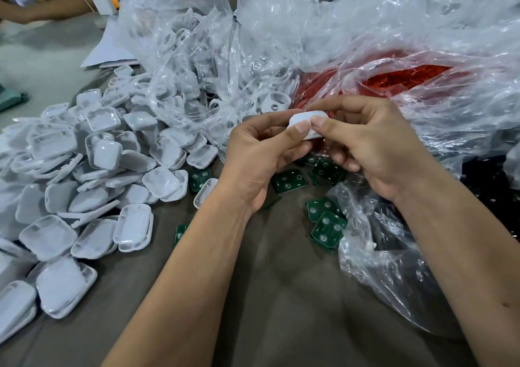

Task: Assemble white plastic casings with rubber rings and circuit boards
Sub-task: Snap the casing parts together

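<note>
— Which step is this?
— Both hands, left hand [263, 152] and right hand [365, 147], pinch one white casing [305, 126] above the green circuit boards [288, 180] — probably pressing parts home. Next: a board from near right.

Both bare forearms reach forward from the near edge, converging above mid-desk. Left hand [259, 152]: fingers curled, thumb pressed on the small white rounded plastic casing [305, 124]. Right hand [371, 144]: thumb tip meets the left thumb on the same casing, fingers curled beneath.
</note>
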Demonstrator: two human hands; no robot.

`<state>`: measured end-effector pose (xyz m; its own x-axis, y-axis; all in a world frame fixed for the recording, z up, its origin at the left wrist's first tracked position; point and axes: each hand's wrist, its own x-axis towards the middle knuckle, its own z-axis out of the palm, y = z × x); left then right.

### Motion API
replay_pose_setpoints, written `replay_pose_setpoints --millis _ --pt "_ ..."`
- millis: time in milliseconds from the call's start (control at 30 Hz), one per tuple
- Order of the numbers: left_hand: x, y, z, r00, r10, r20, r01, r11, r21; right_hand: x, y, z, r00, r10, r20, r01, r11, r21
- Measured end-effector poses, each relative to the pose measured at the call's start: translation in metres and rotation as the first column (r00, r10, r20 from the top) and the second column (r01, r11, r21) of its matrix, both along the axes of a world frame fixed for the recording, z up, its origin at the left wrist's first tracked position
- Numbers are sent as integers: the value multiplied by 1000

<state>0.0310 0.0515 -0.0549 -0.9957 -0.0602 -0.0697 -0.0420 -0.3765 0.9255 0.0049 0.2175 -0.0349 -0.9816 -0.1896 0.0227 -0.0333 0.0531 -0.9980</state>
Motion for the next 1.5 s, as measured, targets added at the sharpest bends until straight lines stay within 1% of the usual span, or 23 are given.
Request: replay_pose_setpoints --millis 67,133,233,367,700,933,1067,1167,1267,1367,1500 --pt "0 1 0 1000 -5 -10 4 998 -61 0 1 1 1000 -2 16 3 999 -38" --pt "-1 1 0 1000 4 -18 -6 994 -111 1 0 0 1000 0 14 1 999 -44" --pt "0 0 2 999 -29 -20 26 994 -109 1 -1 1 1000 -11 23 12 998 -56" --pt "1 -4 4 994 -105 -38 99 985 -145 0 0 2 999 -37 26 39 997 -61" --pt "2 0 2 995 -52 -83 38 985 -166 2 -3 1 999 -50 11 51 996 -68" --pt "3 4 0 996 -22 -90 9 990 -142 2 -3 0 999 -36 -6 35 996 -85" --pt "4 4 3 995 1 -96 -13 993 -121 2 -4 -1 999 -16 -29 15 999 -40" --pt "4 2 7 994 2 -108 -18 989 -146 -1 -5 -3 998 -30 -46 28 999 -44" --pt "4 1 6 993 3 -116 -23 984 -175 -2 -7 -7 991 -80 -110 80 997 -3" --pt "3 0 3 996 26 -90 -38 990 -136 -2 -7 -9 979 -104 -172 116 991 60" --pt "1 5 2 994 96 -50 -100 991 -88 -1 -7 -11 962 -79 -261 120 982 144"
